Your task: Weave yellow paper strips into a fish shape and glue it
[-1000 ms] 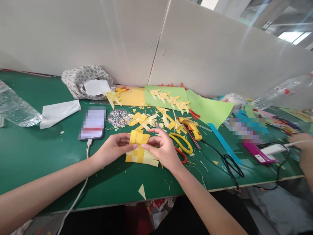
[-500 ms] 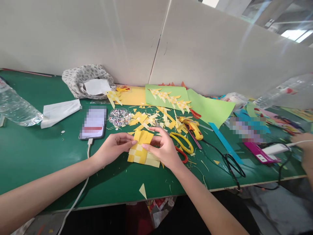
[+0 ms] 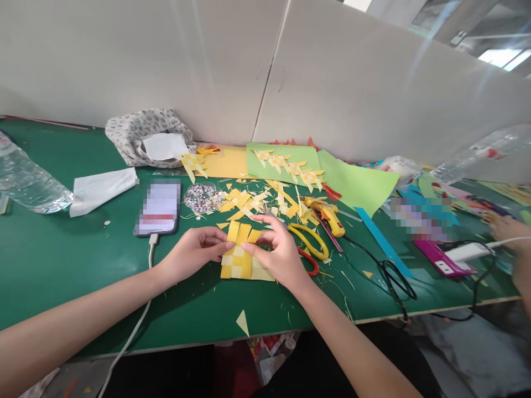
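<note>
A small weave of yellow and cream paper strips (image 3: 237,260) is held just above the green table. My left hand (image 3: 203,247) pinches its left edge between thumb and fingers. My right hand (image 3: 279,249) grips the upper right side, its thumb lying across the yellow strips. Loose yellow strip ends spread upward between the hands, and cream ends stick out to the lower right. Part of the weave is covered by my right fingers. Close to my right hand lie scissors with yellow handles (image 3: 311,243) and a red-handled pair (image 3: 309,262), partly hidden.
Yellow paper scraps (image 3: 238,202) litter the table behind the hands. A charging phone (image 3: 158,207) and a round case of googly eyes (image 3: 203,198) lie left. A yellow glue gun (image 3: 329,217) with black cable lies right. Woven paper fish (image 3: 286,166) rest on green paper. Another person's hand (image 3: 512,229) is far right.
The woven paper has turned slightly more upright and shifted a little right. One yellow strip now leans further right by my right fingers. The other person's hand has moved slightly left.
</note>
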The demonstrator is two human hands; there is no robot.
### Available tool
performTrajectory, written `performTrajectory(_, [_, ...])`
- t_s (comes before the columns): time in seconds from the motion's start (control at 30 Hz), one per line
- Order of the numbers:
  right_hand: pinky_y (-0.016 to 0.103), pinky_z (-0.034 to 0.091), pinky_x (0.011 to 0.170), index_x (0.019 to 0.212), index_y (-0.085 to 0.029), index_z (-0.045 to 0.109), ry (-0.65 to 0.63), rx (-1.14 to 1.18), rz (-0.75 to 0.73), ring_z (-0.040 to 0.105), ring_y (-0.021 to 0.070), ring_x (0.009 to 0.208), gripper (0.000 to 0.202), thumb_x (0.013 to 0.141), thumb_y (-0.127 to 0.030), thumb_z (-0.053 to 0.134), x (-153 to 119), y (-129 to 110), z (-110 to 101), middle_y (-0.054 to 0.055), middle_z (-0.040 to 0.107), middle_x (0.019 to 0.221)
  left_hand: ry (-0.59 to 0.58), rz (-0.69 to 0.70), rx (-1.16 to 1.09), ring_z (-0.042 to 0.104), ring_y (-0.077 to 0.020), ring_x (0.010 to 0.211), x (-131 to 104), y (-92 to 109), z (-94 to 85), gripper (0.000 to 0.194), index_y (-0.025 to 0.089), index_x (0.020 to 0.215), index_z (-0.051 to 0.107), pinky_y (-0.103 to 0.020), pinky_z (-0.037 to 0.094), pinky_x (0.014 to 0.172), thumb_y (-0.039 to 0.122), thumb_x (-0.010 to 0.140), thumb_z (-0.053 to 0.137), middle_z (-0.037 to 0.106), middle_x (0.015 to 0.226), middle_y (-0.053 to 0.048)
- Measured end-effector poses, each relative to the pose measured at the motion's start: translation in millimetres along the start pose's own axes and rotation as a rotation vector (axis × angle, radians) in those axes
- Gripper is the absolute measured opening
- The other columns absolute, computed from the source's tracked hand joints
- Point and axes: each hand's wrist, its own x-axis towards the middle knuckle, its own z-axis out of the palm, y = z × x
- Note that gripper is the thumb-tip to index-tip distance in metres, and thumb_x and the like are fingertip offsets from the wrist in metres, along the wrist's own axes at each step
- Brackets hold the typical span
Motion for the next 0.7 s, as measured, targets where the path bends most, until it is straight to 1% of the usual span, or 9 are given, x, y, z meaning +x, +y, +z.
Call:
performTrajectory(0.2, [0.035, 0.053, 0.07, 0.111, -0.024, 0.048, 0.042, -0.047, -0.013, 0.063, 0.0182, 0.073, 0.048, 0.068, -0.028, 0.069, 0.0, 1.0, 0.2, 0.001, 0.066, 0.075, -0.039, 0.01, 0.041, 0.054, -0.0083, 0.061, 2.2, -6.1, -1.6, 0.026, 0.016, 0.075, 0.059, -0.02, 0.049, 0.06, 0.04, 0.072, 0.064, 0.055, 0.067, 0.003])
performTrajectory(0.47, [0.034, 0.052, 0.072, 0.111, -0.025, 0.047, 0.029, -0.02, -0.029, 0.063, 0.0172, 0.074, 0.047, 0.069, -0.028, 0.068, -0.1, 3.6, 0.0, 0.001, 0.066, 0.078, -0.028, 0.023, 0.056, 0.056, -0.0095, 0.06, 1.8, -5.7, -0.8, 0.027, 0.016, 0.074, 0.059, -0.022, 0.05, 0.06, 0.043, 0.072, 0.063, 0.056, 0.066, 0.003])
performTrajectory(0.6, [0.034, 0.053, 0.071, 0.112, -0.024, 0.046, 0.003, 0.009, -0.02, 0.064, 0.0176, 0.074, 0.048, 0.069, -0.028, 0.068, -1.0, 2.9, 1.9, 0.001, 0.067, 0.081, -0.033, 0.035, 0.071, 0.059, -0.0117, 0.065, 1.3, -4.9, -0.1, 0.025, 0.017, 0.078, 0.06, -0.023, 0.05, 0.061, 0.041, 0.072, 0.063, 0.061, 0.073, 0.001])
performTrajectory(0.7, [0.034, 0.053, 0.071, 0.114, -0.024, 0.046, -0.032, 0.002, -0.023, 0.064, 0.0173, 0.073, 0.049, 0.069, -0.027, 0.067, -2.0, 1.9, 4.5, 0.001, 0.067, 0.08, -0.081, 0.06, 0.098, 0.062, -0.0156, 0.073, 1.4, -6.6, -0.2, 0.023, 0.017, 0.08, 0.062, -0.025, 0.051, 0.066, 0.037, 0.07, 0.066, 0.065, 0.079, -0.001])
